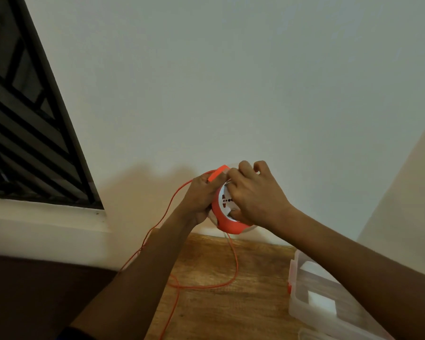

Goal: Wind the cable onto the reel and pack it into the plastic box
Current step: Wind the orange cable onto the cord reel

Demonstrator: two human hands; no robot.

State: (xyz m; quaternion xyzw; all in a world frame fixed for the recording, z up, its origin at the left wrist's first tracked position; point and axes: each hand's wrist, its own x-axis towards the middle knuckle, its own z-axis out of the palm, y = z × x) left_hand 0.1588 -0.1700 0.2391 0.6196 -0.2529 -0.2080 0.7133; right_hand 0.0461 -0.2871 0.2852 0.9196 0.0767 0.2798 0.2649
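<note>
An orange and white cable reel [227, 223] with socket holes on its white face is held up in the air above the far edge of the wooden table [231, 310]. My left hand [199, 197] grips its left side and orange handle. My right hand [253, 192] lies over the white face, fingers curled at the top rim. A thin orange cable [234, 266] hangs from the reel, loops over the table and trails off the front. A clear plastic box [312, 293] stands open at the table's right, partly behind my right forearm.
A pale wall rises right behind the table. A window with dark bars [22, 123] and a white sill fills the left. A dark surface lies left of the table. Something white sits inside the box.
</note>
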